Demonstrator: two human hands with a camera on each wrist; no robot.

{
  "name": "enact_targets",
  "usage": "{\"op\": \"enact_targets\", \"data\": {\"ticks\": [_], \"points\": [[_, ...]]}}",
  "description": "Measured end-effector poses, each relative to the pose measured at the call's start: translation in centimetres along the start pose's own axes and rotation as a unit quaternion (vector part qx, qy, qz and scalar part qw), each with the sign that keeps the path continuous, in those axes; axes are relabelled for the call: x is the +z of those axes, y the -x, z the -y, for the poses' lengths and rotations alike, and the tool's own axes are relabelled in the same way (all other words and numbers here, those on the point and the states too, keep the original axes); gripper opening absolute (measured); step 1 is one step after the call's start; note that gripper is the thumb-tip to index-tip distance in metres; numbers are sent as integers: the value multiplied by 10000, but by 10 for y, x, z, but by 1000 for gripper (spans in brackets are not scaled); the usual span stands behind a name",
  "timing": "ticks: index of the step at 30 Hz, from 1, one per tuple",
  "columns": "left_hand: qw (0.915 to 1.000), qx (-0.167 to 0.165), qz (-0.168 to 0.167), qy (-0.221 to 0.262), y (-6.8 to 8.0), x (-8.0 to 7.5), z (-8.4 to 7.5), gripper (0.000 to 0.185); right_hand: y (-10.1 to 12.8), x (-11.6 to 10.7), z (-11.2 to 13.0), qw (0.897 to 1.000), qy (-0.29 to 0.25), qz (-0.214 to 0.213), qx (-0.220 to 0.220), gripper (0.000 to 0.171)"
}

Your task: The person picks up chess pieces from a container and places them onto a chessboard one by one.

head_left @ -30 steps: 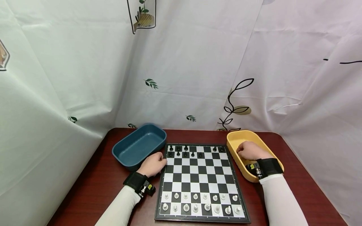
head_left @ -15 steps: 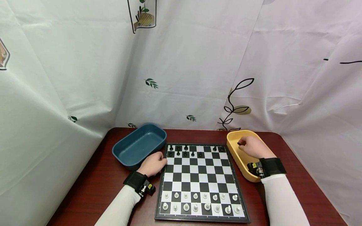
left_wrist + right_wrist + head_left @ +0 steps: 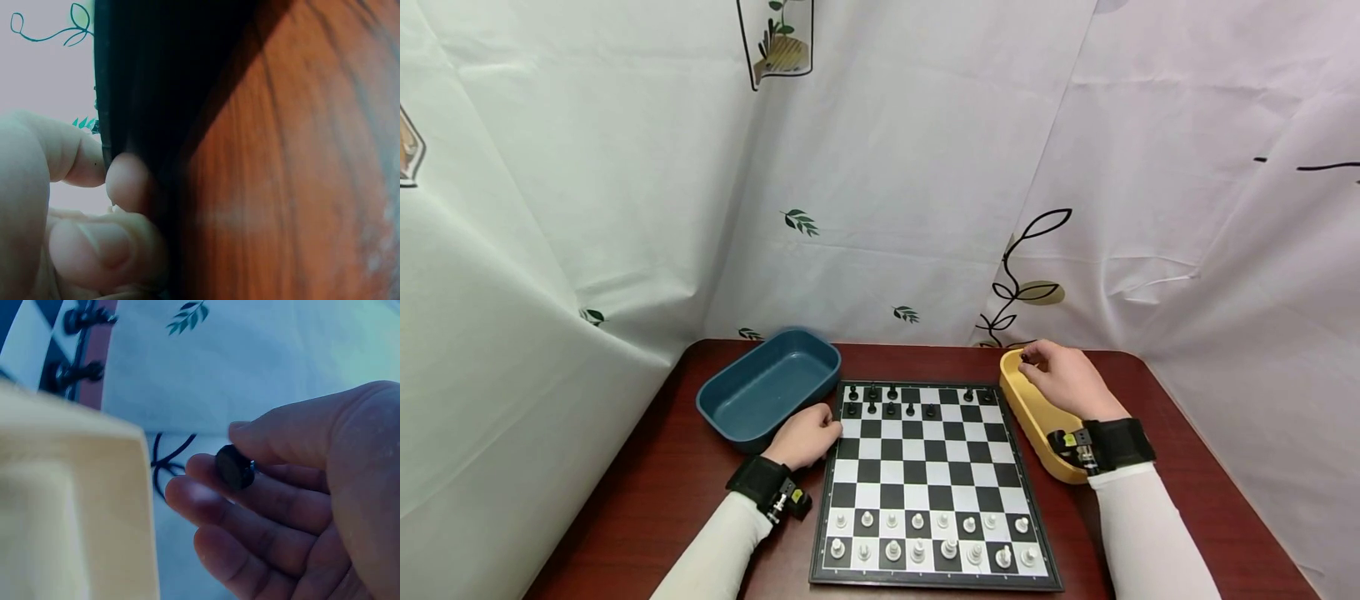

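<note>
My right hand (image 3: 1063, 379) is raised over the far end of the yellow tray (image 3: 1037, 433). It pinches a small black chess piece (image 3: 234, 467) between thumb and fingers; the right wrist view shows its round base, while the rest is hidden. At the left edge of the black-and-white chessboard (image 3: 925, 450), my left hand (image 3: 805, 435) has curled fingers and holds the board's rim (image 3: 103, 81). White chess pieces (image 3: 917, 550) fill two near rows. Several black chess pieces (image 3: 891, 408) stand on the far rows, with gaps among them.
A dark blue tray (image 3: 767, 387) sits at the back left, just beyond my left hand. Beneath everything is a reddish-brown wooden table (image 3: 617, 492). A pale patterned cloth (image 3: 910, 167) hangs behind the table and along its sides.
My right hand rises out of the yellow tray with the black chess piece and moves toward the tray's far end. The left hand stays at the chessboard's edge.
</note>
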State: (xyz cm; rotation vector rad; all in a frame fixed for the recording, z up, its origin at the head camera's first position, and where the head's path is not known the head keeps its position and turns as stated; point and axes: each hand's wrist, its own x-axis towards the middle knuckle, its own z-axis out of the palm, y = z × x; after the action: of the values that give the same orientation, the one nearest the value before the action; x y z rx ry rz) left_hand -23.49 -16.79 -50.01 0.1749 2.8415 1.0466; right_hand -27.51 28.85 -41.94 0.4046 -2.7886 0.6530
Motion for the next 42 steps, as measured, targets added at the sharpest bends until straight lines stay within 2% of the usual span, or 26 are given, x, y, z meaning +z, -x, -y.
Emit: {"op": "enact_targets", "data": {"ticks": [7, 14, 22, 26, 32, 42], "points": [[10000, -18, -8, -31, 1, 1, 0, 23, 2, -3, 23, 9985, -413, -324, -138, 19], [10000, -37, -19, -60, 1, 0, -1, 23, -3, 7, 38, 9908, -555, -927, -813, 15], [10000, -9, -10, -3, -1, 0, 2, 23, -7, 24, 54, 9819, -771, -1201, -1248, 15], [10000, 53, -28, 7, -2, 0, 3, 23, -8, 33, 60, 9826, -866, -1082, -1236, 17], [10000, 42, -12, 3, -2, 1, 3, 23, -8, 46, 67, 9856, -1124, -678, -1070, 19], [10000, 23, -19, 12, 0, 0, 0, 22, -9, 69, 72, 9906, -894, -136, -1026, 23]]}}
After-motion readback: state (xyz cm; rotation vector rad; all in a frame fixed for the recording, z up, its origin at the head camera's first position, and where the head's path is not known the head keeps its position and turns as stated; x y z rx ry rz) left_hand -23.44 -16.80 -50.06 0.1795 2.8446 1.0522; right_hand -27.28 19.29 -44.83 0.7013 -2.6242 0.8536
